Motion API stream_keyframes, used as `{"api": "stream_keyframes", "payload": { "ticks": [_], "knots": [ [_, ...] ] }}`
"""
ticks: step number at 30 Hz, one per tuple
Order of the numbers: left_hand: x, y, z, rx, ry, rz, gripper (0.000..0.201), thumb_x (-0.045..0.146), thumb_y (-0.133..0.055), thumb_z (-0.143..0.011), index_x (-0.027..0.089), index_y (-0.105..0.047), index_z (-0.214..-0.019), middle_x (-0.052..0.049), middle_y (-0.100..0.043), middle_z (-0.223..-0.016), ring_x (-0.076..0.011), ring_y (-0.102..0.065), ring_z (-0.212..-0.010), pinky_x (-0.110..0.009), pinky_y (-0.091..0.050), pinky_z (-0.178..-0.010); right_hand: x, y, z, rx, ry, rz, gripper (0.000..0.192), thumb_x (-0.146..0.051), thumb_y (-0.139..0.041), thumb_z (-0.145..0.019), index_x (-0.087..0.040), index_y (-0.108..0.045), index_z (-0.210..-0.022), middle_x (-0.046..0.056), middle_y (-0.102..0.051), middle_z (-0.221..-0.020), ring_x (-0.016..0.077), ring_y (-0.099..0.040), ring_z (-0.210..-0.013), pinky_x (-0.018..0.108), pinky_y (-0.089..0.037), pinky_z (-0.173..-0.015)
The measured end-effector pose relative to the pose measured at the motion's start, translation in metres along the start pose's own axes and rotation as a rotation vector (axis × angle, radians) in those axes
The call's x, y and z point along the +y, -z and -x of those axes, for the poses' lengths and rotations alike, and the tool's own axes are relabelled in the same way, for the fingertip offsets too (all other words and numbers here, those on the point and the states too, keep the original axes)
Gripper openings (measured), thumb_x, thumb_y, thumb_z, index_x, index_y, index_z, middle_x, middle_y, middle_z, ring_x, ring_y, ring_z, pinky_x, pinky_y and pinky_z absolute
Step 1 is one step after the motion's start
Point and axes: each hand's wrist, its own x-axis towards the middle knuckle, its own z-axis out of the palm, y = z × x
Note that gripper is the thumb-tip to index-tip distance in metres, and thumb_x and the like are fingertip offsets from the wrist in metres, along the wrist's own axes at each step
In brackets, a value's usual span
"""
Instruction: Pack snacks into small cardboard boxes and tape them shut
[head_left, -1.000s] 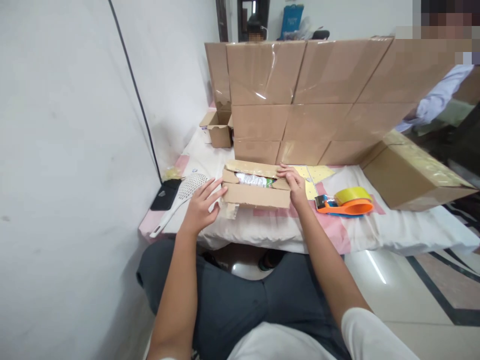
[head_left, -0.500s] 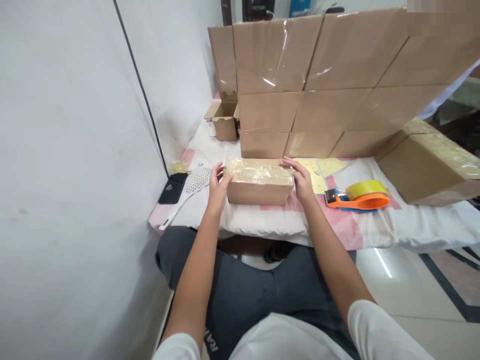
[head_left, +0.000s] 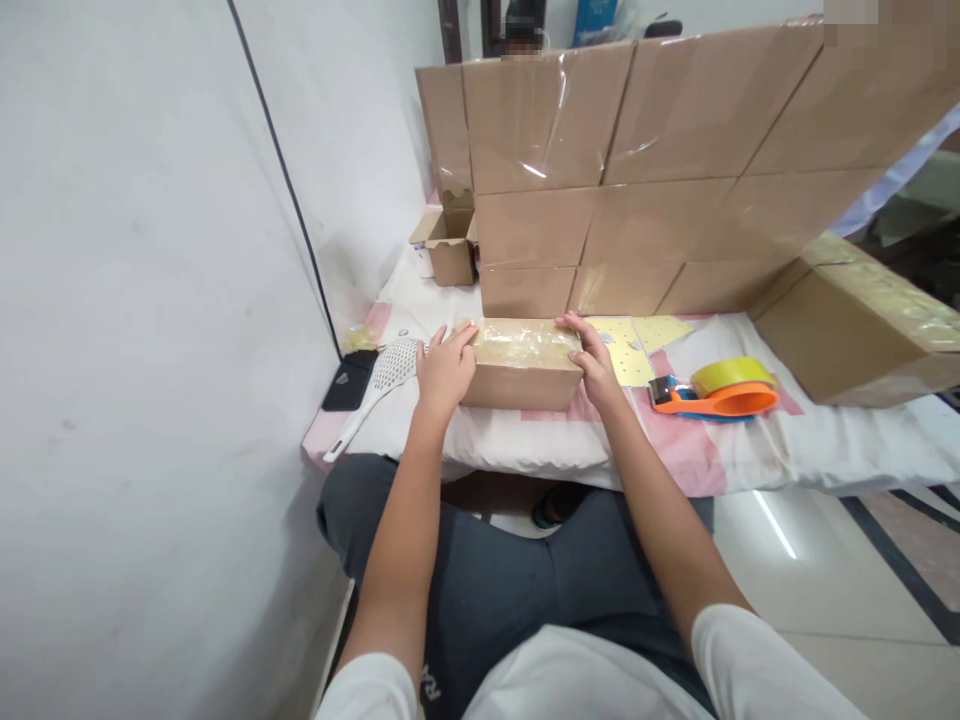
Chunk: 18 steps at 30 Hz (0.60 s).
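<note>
Left hand [head_left: 448, 375], fingers spread, and right hand [head_left: 596, 368], thumb apart from fingers, touch opposite ends of the taped carton [head_left: 525, 385], probably light, stiff and slick-topped, best gripped there, as it sits on the surface [head_left: 540, 450].

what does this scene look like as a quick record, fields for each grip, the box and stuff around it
left grip: on the box's left end, fingers over the top
right grip: at the box's right end, thumb toward the near edge
box: brown cardboard, top covered with shiny tape
surface: pink-and-white cloth
left side: perforated white utensil, flat black item
right side: orange tape dispenser, larger carton
behind: tall cardboard panel, small open box
</note>
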Motion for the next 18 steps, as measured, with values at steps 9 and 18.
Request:
{"api": "stream_keyframes", "payload": {
  "ticks": [9, 18],
  "knots": [
    [0.012, 0.008, -0.047, -0.317, -0.150, -0.306, 0.060, 0.035, -0.028, -0.100, 0.027, -0.043, -0.157, -0.003, -0.032, -0.168, -0.0317, -0.015, -0.159, -0.063, -0.004, -0.126, -0.003, 0.004, -0.002, -0.033, 0.045, -0.020, 0.046, -0.044, -0.071, -0.083, -0.033, -0.065, -0.127, 0.002, -0.070, -0.129, 0.0283, -0.035, -0.152, 0.053, -0.026, -0.127],
    [-0.024, 0.003, -0.091, -0.375, 0.059, -0.019, 0.043, 0.050, -0.032, -0.100, 0.026, -0.066, -0.105, -0.010, -0.072, -0.121, -0.0298, -0.064, -0.112, -0.041, -0.046, -0.098, -0.001, 0.004, 0.000, -0.049, 0.045, -0.027, 0.043, -0.044, -0.068, -0.086, -0.035, -0.065, -0.128, 0.001, -0.068, -0.131, 0.0287, -0.032, -0.153, 0.054, -0.021, -0.128]
  ]
}}
